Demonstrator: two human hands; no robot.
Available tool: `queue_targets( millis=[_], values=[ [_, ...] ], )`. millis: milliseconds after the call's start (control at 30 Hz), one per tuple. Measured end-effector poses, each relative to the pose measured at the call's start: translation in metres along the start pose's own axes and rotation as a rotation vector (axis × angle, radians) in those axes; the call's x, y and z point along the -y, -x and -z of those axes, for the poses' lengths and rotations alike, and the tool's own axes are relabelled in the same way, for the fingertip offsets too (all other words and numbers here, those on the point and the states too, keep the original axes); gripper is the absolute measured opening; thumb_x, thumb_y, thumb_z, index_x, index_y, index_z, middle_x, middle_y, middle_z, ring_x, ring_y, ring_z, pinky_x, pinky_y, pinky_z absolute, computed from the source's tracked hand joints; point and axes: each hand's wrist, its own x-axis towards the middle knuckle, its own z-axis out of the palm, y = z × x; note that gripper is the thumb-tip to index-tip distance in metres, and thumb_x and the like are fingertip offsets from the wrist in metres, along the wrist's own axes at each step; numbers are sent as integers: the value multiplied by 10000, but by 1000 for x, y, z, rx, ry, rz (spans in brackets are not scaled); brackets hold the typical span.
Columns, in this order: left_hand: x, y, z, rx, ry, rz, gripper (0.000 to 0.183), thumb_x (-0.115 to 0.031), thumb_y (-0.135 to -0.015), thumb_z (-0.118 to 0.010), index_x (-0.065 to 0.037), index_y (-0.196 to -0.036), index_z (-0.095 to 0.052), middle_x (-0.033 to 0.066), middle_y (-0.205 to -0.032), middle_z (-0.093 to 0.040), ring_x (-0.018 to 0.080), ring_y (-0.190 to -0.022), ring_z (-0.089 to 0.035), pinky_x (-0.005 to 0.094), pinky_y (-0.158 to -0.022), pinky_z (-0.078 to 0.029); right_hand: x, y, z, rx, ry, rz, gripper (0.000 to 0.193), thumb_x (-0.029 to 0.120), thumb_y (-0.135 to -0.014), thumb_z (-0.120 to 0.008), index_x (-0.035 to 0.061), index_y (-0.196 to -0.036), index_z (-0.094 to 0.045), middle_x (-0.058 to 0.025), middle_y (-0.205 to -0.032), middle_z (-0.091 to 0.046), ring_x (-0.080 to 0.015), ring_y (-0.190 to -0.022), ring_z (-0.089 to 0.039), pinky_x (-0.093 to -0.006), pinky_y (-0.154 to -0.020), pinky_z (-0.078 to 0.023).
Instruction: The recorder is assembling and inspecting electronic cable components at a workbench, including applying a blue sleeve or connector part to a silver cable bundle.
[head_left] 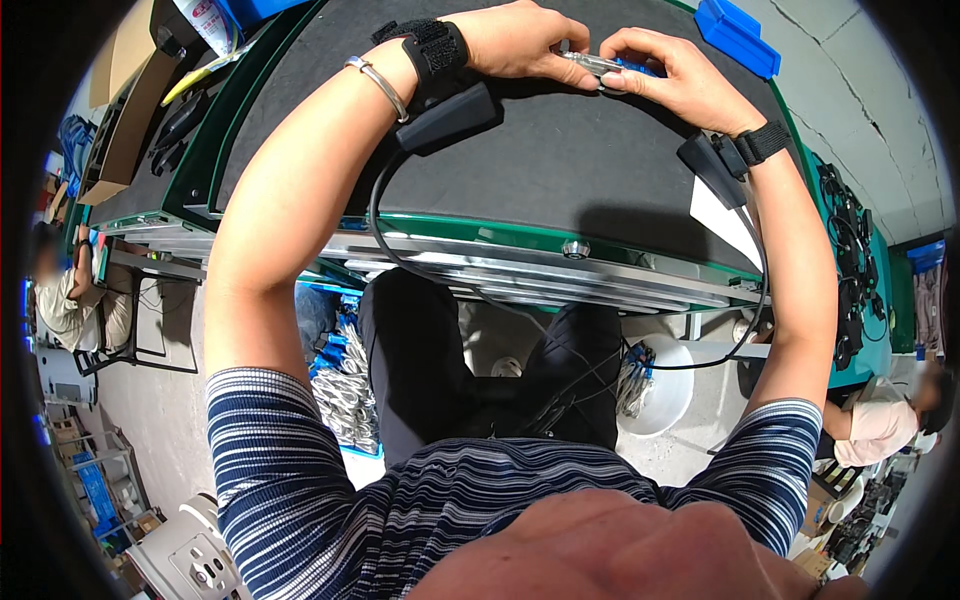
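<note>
Over the far part of the dark work mat [500, 165], my two hands meet on a grey cable [592, 64] with a blue connector [636, 67]. My left hand [522, 42] pinches its grey part between thumb and fingers. At the blue end, my right hand [682, 82] is closed, thumb against fingertips. The fingers hide part of the cable. Each wrist wears a black strap with a black module, the left module [450, 118] and the right module [712, 170], with black leads hanging down.
Grey cables with blue connectors [345, 385] fill a container by my left knee; more stand in a white bucket [672, 395] at the right. A blue bin [738, 38] sits far right. Left are a cardboard box [122, 125] and white bottle [208, 24]. People sit on both sides.
</note>
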Motion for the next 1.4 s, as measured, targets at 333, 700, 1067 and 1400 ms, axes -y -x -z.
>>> queue_targets(
  millis=[333, 700, 1067, 1400],
  values=[
    [-1, -1, -1, 1, 13, 13, 436, -449, -907, -653, -47, -1076, -639, 209, -973, -696, 386, -924, -669, 449, -797, -517, 2, 1, -1, 18, -20, -51, 336, 339, -932, -663, 56, -1111, -641, -72, -945, -676, -161, -882, -627, -304, -808, -493],
    [6, -7, -6, -96, -4, 104, 365, -348, -876, -696, -31, -1050, -650, 215, -965, -691, 389, -923, -659, 442, -801, -511, -12, -1, 2, -7, -158, -127, 444, 442, -969, -582, 60, -1179, -665, -65, -1032, -683, -164, -1003, -620, -300, -944, -455],
    [-3, 0, 3, -11, 137, 154, 490, -526, -861, -683, -52, -985, -693, 172, -875, -706, 307, -837, -680, 402, -774, -512, -15, 1, 5, -17, -362, -280, 549, 534, -1009, -431, 70, -1144, -694, -44, -1022, -679, -120, -998, -595, -264, -951, -409],
    [0, -2, -1, -16, 83, 83, 451, -484, -830, -727, -56, -971, -695, 180, -858, -704, 324, -831, -682, 403, -753, -516, -14, 2, 7, 10, -359, -253, 546, 539, -1005, -441, 73, -1117, -701, -29, -938, -664, -100, -903, -579, -265, -871, -438]
  ],
)
